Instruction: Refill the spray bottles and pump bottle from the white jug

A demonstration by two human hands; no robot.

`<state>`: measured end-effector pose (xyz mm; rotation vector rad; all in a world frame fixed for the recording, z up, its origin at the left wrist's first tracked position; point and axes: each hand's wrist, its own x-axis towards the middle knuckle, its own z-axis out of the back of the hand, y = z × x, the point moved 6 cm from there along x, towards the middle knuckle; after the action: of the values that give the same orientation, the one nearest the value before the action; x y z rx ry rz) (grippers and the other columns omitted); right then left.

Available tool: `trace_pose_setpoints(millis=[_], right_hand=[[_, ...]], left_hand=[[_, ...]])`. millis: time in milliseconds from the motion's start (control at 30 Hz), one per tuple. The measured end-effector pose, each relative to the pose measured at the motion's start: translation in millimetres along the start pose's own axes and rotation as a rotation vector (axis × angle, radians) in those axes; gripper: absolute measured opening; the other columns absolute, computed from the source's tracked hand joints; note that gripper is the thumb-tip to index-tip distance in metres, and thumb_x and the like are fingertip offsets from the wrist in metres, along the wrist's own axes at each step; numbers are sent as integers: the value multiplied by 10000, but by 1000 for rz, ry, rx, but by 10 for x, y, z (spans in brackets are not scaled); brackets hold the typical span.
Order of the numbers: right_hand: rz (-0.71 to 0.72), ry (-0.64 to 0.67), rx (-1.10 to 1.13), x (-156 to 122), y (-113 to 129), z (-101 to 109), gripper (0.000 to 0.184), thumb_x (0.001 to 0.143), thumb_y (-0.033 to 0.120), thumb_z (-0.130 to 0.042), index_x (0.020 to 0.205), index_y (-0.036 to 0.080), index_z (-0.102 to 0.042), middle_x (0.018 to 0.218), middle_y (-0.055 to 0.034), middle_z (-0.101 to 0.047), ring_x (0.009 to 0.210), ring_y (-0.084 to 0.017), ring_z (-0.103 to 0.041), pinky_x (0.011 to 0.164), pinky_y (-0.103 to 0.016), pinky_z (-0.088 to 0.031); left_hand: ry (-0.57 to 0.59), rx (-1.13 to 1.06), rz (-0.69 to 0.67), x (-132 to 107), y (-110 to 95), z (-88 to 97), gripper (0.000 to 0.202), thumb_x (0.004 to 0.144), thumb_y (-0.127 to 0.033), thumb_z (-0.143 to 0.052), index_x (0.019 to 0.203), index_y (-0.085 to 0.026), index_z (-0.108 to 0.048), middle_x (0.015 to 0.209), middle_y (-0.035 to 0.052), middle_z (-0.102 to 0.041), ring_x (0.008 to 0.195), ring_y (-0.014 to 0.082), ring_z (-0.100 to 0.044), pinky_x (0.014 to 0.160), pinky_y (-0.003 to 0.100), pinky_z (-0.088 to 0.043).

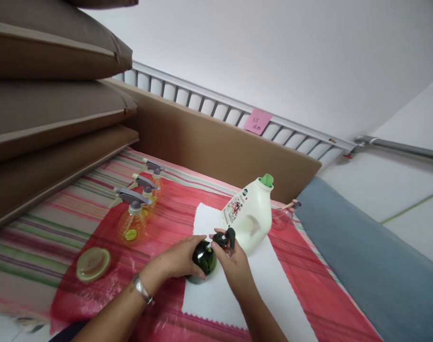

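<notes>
My left hand (186,256) is wrapped round a dark green bottle (204,259), which stands at the left edge of a white cloth (216,299). Between the fingers of my right hand (234,263) is a black pump head (223,239), held at the bottle's mouth. Whether the pump is threaded on or lifted clear is hard to make out. Just behind my right hand stands a large cream jug (255,213) with a green spout and a printed label.
Several clear spray bottles (133,221) with grey triggers stand left on the red plastic sheet (159,294). A round pale lid (93,264) lies nearer. A pinkish clear container (282,218) sits right of the jug. Stacked cushioned panels (52,109) rise at left; a brown board (202,142) runs behind.
</notes>
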<state>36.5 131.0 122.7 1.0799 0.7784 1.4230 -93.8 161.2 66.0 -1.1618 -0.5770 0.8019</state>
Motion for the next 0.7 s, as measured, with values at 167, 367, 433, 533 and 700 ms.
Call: trace_pose_setpoints(millis=[167, 367, 433, 533, 700], right_hand=[[-11, 31, -105, -4, -81, -72, 371, 748, 377, -605, 1060, 177, -606, 1047, -96, -674, 954, -256, -617, 881, -428, -464], [-37, 68, -192, 15, -177, -80, 348, 734, 371, -618, 1020, 174, -631, 999, -92, -680, 919, -258, -623, 858, -418, -475], [-23, 74, -215, 7, -233, -104, 335, 724, 354, -624, 1005, 172, -637, 987, -93, -681, 934, -265, -616, 863, -420, -469], [-19, 85, -216, -19, -294, -130, 350, 732, 366, -612, 1029, 181, -632, 1020, -89, -674, 959, -265, -611, 871, -414, -468], [-43, 102, -184, -53, -290, -83, 440, 710, 340, -634, 1116, 178, -585, 1092, -100, -652, 1000, -274, -597, 884, -448, -467]], left_hand=[[-7, -34, 52, -80, -132, 138, 914, 480, -180, -782, 1317, -211, -417, 1324, 91, -506, 1192, 285, -465, 986, 369, -372], [40, -90, 5, -74, -213, 104, 803, 491, -120, -768, 1244, -202, -502, 1198, 60, -606, 1080, 253, -551, 924, 335, -422], [31, -78, -9, -61, -206, 79, 809, 476, -98, -771, 1234, -209, -510, 1174, 53, -619, 1064, 251, -558, 915, 333, -425], [19, -72, -2, -58, -178, 64, 821, 471, -95, -774, 1238, -213, -505, 1173, 54, -618, 1060, 248, -559, 904, 325, -429], [21, -24, 27, -65, -107, 58, 825, 484, -146, -776, 1253, -216, -488, 1185, 66, -606, 1058, 263, -555, 907, 351, -427]])
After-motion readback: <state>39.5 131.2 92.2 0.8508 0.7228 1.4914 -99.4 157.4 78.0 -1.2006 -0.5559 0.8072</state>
